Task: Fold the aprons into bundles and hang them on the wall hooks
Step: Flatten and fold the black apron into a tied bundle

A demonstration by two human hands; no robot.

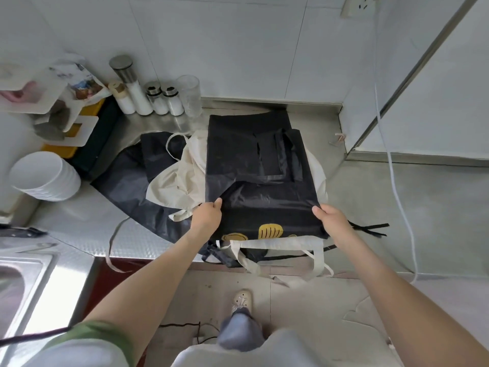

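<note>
A black apron lies partly folded on the steel counter, on top of a cream apron. My left hand pinches the left corner of its near fold. My right hand pinches the right corner of the same fold. Yellow prints show on black cloth near the counter's front edge. Cream straps and black ties hang over that edge. Another black apron lies spread out to the left under the cream one. No wall hooks are in view.
Salt jars and a glass stand at the back wall. A stack of white bowls and a rack sit at the left, with a sink below them. A white cable hangs at the right.
</note>
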